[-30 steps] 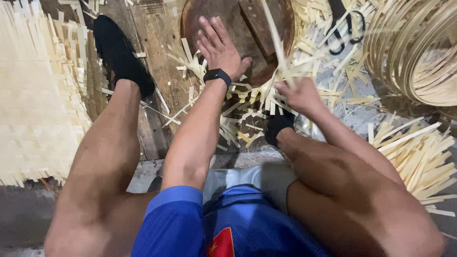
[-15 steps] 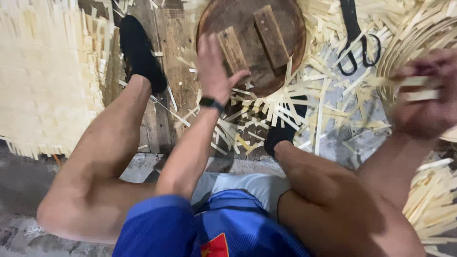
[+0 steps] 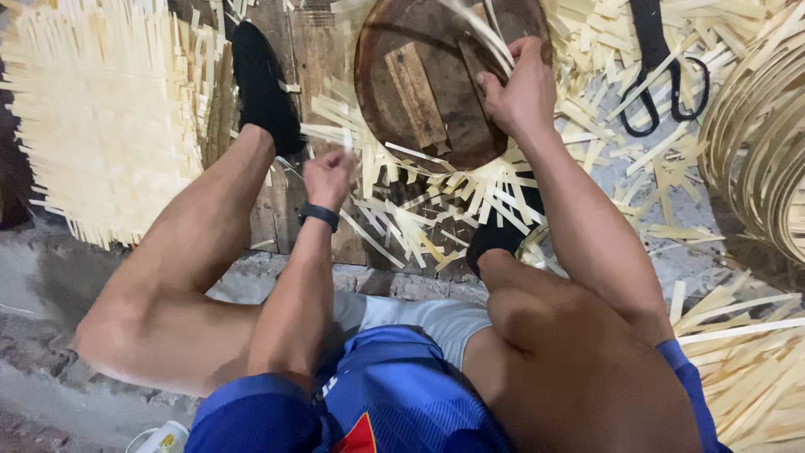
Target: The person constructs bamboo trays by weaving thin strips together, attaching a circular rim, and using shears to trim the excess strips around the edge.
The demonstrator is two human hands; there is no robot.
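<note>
Right hand (image 3: 521, 88) clenched on thin pale bamboo strip (image 3: 482, 38), pressing round dark wooden disc (image 3: 436, 84) flat on half-woven strips, prob. as form. Left hand (image 3: 327, 178) pinching loose strip end w/ closed grip. Black scissors (image 3: 662, 80) lying nearby, far right.

Round wooden board (image 3: 428, 92) lies on bamboo strips (image 3: 419, 210); woven mat (image 3: 101, 126) to its left; scissors (image 3: 662, 75) right; coiled strips (image 3: 763, 143) farther right.
</note>
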